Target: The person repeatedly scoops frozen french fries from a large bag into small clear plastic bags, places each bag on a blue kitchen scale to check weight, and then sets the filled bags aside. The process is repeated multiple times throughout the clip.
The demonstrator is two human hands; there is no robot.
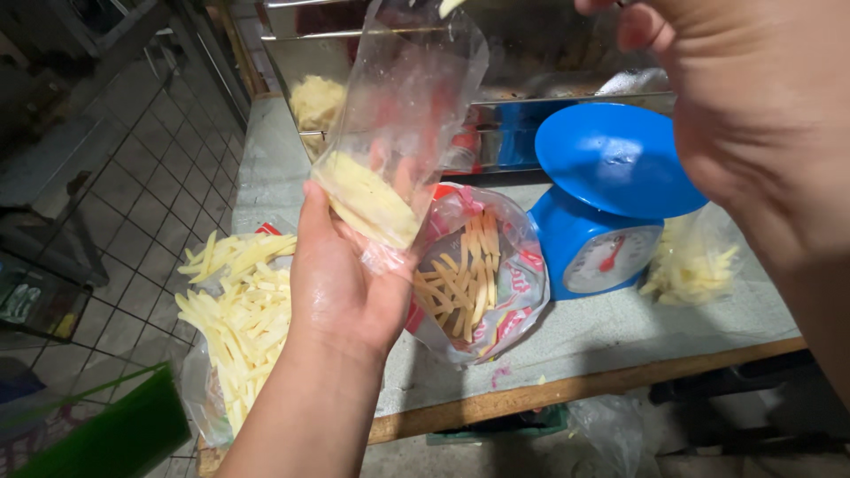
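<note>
My left hand [341, 279] holds a clear plastic bag [403, 115] from below, upright, with raw potato sticks [370, 199] lying at its bottom. My right hand [753, 106] is raised close to the camera at the upper right, above the bag's open top; its fingertips are cut off by the frame edge. Under the held bag lies a printed plastic bag [482, 274] with potato sticks in it. A large pile of cut potato sticks [239, 310] lies on plastic at the left of the counter.
A blue kitchen scale [611, 190] stands on the grey counter [620, 323], with another bag of potato sticks [691, 261] to its right. A metal container [549, 53] with potato pieces stands behind. Tiled floor lies left; a green object [115, 434] is at lower left.
</note>
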